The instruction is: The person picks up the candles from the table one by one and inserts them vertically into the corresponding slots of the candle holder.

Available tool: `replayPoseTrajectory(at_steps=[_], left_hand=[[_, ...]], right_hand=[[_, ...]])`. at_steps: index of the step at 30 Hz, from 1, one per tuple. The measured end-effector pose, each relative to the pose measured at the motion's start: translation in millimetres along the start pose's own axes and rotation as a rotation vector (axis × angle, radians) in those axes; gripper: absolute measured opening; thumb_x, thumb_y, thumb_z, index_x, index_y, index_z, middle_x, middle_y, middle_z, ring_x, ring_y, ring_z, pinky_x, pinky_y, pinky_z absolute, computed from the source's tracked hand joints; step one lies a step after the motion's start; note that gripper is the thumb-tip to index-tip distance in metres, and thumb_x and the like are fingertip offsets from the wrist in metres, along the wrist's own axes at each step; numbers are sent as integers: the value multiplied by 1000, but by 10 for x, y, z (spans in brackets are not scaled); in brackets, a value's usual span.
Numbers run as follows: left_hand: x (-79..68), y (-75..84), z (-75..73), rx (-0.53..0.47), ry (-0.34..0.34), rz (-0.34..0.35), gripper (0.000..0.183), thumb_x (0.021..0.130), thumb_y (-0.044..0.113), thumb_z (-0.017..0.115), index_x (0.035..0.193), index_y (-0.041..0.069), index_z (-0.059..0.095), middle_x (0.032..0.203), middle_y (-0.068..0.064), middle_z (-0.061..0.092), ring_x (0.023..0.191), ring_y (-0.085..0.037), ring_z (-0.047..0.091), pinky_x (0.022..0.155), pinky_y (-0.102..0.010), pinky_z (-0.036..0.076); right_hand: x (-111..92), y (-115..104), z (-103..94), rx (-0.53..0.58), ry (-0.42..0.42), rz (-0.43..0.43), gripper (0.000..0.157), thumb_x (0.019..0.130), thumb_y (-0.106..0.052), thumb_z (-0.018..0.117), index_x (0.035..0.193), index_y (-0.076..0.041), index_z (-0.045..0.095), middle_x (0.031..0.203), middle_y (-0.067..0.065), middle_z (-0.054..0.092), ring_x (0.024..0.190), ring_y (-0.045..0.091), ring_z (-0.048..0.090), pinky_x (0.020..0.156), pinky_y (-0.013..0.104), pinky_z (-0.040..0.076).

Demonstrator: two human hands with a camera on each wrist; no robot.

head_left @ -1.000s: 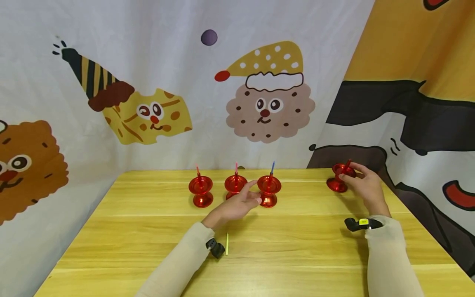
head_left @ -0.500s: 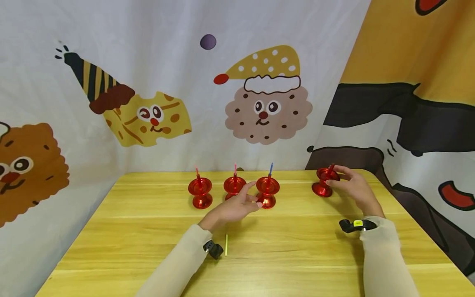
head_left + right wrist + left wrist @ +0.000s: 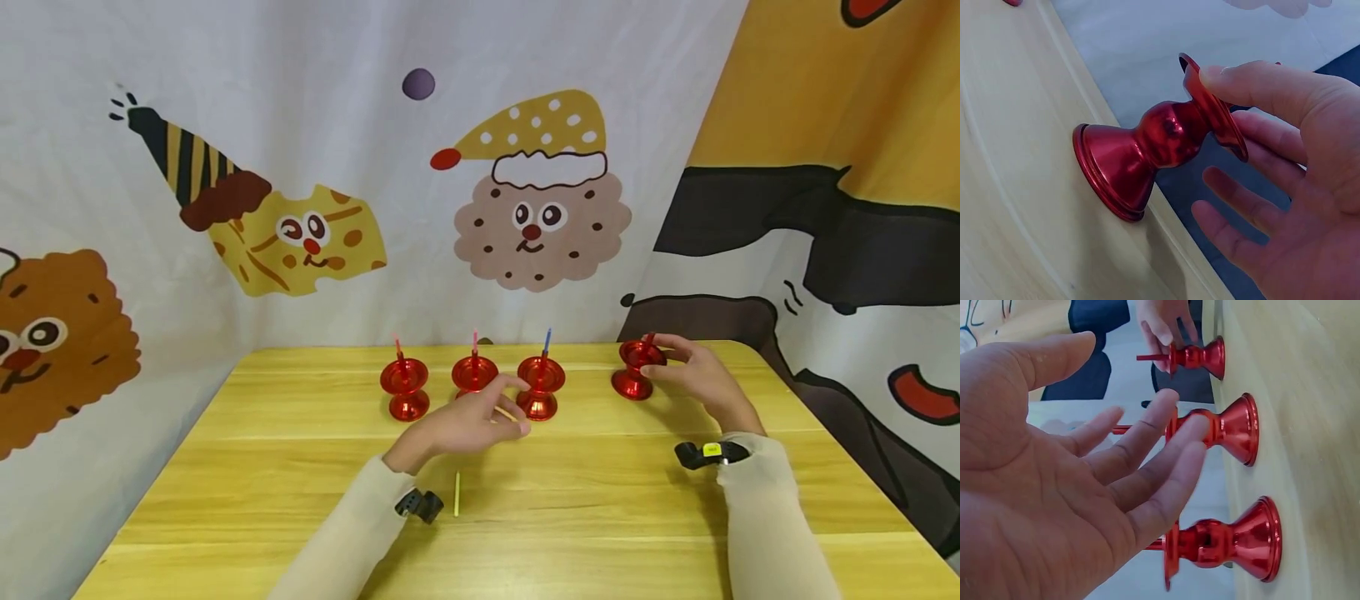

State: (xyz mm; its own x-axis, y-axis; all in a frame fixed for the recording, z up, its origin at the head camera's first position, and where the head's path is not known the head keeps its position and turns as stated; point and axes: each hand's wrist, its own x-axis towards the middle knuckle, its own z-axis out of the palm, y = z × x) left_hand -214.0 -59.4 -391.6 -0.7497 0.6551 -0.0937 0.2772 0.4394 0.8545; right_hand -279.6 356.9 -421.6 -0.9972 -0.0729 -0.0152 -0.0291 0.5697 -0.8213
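My right hand (image 3: 697, 375) pinches the dish of a shiny red candle holder (image 3: 630, 385) at the back right; the thumb presses on the rim in the right wrist view. This holder (image 3: 1169, 134) bears a short red stem, and no candle shows in it. Whether its base touches the table I cannot tell. My left hand (image 3: 468, 421) hovers with loose fingers in front of two more red holders, a middle one (image 3: 471, 369) with a pink candle (image 3: 475, 342) and another (image 3: 540, 407) with a blue candle (image 3: 548, 340). It holds nothing.
Furthest left in the row stands a red candle holder (image 3: 408, 406) with a pink candle (image 3: 399, 346). A thin yellow-green candle (image 3: 457, 496) lies on the wooden table (image 3: 585, 508) near my left wrist. A printed cloth (image 3: 315, 100) hangs behind the table.
My right hand has brought its candle holder leftward, nearer the others. My left hand has drawn back slightly from the holder with the blue candle.
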Motion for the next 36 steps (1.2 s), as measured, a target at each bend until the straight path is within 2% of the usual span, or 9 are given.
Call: replayPoseTrajectory(at_steps=[5, 10, 15, 19, 22, 24, 27, 32, 36], left_hand=[[-143, 53, 5, 127, 49, 43, 34, 108, 29, 73, 132, 8, 61, 116, 2, 71, 110, -19, 71, 97, -38, 57], [-300, -65, 4, 258, 56, 18, 21, 106, 29, 77, 103, 12, 65, 90, 6, 65, 79, -9, 58, 75, -31, 51], [-422, -185, -26, 307, 0, -121, 28, 100, 35, 82, 88, 15, 66, 74, 6, 62, 65, -9, 49, 61, -28, 42], [-486, -262, 4, 337, -65, -260, 37, 87, 41, 93, 76, 16, 68, 67, 6, 61, 60, -9, 47, 57, -27, 39], [-502, -311, 26, 370, -92, -310, 38, 80, 38, 100, 74, 17, 69, 69, 6, 62, 62, -10, 49, 58, -28, 41], [-501, -338, 20, 384, -100, -308, 36, 78, 34, 102, 77, 18, 69, 76, 5, 65, 68, -12, 53, 62, -30, 44], [-495, -374, -2, 358, -109, -272, 34, 78, 26, 102, 84, 18, 69, 80, 4, 64, 72, -13, 54, 65, -31, 45], [-480, -441, -48, 280, -147, -159, 33, 81, 11, 100, 93, 17, 70, 81, 5, 67, 71, -9, 55, 67, -27, 45], [-488, -460, -89, 262, -162, -155, 36, 79, 9, 101, 94, 15, 69, 82, 5, 67, 71, -9, 56, 67, -26, 45]], right_hand=[[4, -50, 50, 12, -22, -1, 85, 100, -29, 84, 168, -1, 40, 167, 31, 42, 156, 57, 31, 117, 80, 29], [23, -98, 123, 21, -51, -43, 81, 100, -24, 84, 165, 1, 44, 163, 33, 46, 154, 55, 35, 117, 79, 32], [31, -131, 172, 26, -69, -71, 79, 98, -21, 85, 164, 1, 46, 160, 33, 50, 152, 54, 38, 116, 78, 33], [31, -141, 198, 43, -86, -82, 77, 98, -20, 84, 163, 0, 48, 159, 32, 51, 152, 53, 39, 116, 80, 32], [31, -140, 205, 55, -94, -86, 76, 98, -20, 84, 163, 0, 49, 159, 31, 52, 152, 53, 39, 117, 81, 30], [36, -141, 207, 56, -96, -86, 76, 98, -20, 85, 163, 0, 48, 159, 31, 52, 152, 52, 39, 117, 81, 29], [48, -142, 207, 52, -99, -87, 77, 98, -20, 85, 163, 1, 48, 158, 32, 53, 151, 52, 40, 118, 81, 28], [47, -143, 206, 61, -98, -83, 77, 98, -20, 85, 163, 1, 48, 158, 32, 52, 151, 52, 40, 118, 81, 27], [41, -129, 203, 62, -97, -85, 77, 98, -19, 85, 162, 1, 48, 158, 32, 53, 152, 52, 40, 118, 81, 27]])
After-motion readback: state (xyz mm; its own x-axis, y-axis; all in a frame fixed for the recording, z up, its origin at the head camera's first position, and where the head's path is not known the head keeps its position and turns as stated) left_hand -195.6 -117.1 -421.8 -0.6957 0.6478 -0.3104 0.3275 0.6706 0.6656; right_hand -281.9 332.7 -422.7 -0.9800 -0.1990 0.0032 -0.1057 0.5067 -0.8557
